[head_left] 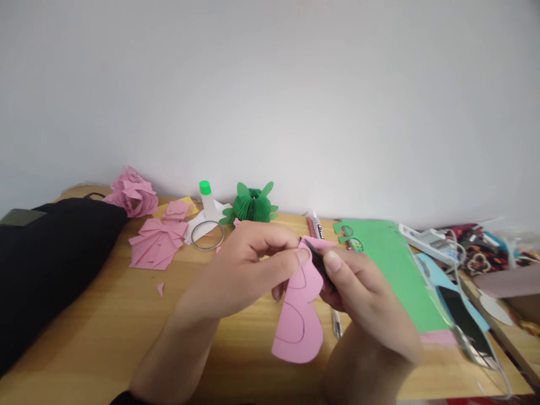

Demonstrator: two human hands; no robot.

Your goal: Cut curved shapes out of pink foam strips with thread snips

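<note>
My left hand (257, 267) pinches a piece of pink paper (300, 326) near its upper end, with the rest hanging down between my hands. The paper has a scalloped right edge and dark curved lines drawn on it. My right hand (358, 287) is closed round dark scissors (321, 267), most of which its fingers hide. The blades meet the top of the paper beside my left fingertips, where a pointed flap sticks out to the right.
Behind my hands stand a green paper figure (252, 207) and a glue stick (206, 199). Pink folded papers (158, 244) and a metal ring (207, 235) lie left, near a black bag (63, 259). Green sheets (392, 275) and a phone (462, 315) lie right. A wall (270, 101) rises behind.
</note>
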